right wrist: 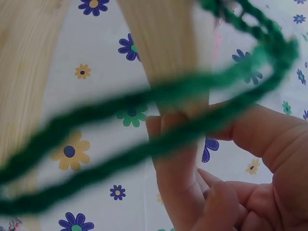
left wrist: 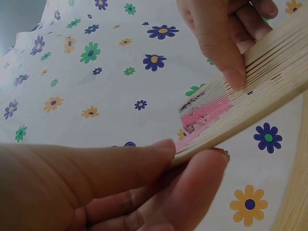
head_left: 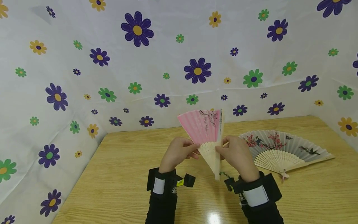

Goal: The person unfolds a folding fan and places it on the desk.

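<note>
A pink folding fan [head_left: 201, 127] with a dark branch print stands partly spread above the table, its pale ribs meeting at the bottom. My left hand [head_left: 180, 152] pinches its left outer rib between thumb and fingers, as the left wrist view also shows on the wooden edge [left wrist: 211, 139]. My right hand [head_left: 236, 152] grips the stacked ribs on the right side. In the right wrist view a green cord [right wrist: 144, 144] loops blurred in front of the right fingers [right wrist: 178, 178] and the rib [right wrist: 173, 57].
A second, fully spread fan [head_left: 279, 155] with a grey leaf, red blossoms and birds lies on the wooden table [head_left: 126, 180] to the right. A white flower-patterned cloth [head_left: 167, 43] rises behind the table and along its sides.
</note>
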Tool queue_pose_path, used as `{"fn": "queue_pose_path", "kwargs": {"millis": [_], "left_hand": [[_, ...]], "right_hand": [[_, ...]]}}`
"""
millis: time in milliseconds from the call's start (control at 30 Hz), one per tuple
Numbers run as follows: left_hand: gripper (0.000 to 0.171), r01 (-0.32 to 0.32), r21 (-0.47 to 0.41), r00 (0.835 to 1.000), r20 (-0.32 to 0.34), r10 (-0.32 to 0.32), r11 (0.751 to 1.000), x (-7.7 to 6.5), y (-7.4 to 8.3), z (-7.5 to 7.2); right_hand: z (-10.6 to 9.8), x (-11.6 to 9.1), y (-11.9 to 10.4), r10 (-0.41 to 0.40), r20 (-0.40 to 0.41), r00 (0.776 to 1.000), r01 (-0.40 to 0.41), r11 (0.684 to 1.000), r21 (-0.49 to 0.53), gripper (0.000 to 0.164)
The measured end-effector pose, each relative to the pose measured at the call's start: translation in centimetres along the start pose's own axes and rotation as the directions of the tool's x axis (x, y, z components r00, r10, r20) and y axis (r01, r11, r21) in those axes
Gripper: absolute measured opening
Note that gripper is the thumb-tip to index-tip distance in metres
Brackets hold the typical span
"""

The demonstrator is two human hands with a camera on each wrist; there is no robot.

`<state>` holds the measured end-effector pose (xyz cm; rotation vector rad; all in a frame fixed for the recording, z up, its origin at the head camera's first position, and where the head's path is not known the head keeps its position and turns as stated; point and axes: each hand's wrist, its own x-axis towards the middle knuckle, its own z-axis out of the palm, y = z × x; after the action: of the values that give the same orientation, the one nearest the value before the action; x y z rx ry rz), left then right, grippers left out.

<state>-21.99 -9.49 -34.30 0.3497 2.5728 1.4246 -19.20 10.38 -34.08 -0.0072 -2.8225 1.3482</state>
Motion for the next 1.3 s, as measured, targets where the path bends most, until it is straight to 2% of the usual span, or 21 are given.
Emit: {"fn": "queue_pose_path", "kwargs": {"millis": [867,1300], "left_hand": [[0.026,0.022,-0.017,1.0,-0.005,-0.022,1.0,0.1,-0.1,0.0],[0.026,0.027,-0.038,1.0,-0.014,-0.028,0.999,0.0,-0.3,-0.7]], "right_hand": [[-0.8,0.4,0.8,0.03,-0.015,0.999,-0.03,1.0,-0.002,0.025],[-1.1,0.4,0.7,0.035,-0.031,0.999,-0.035,0.999,0.012,0.025]]}}
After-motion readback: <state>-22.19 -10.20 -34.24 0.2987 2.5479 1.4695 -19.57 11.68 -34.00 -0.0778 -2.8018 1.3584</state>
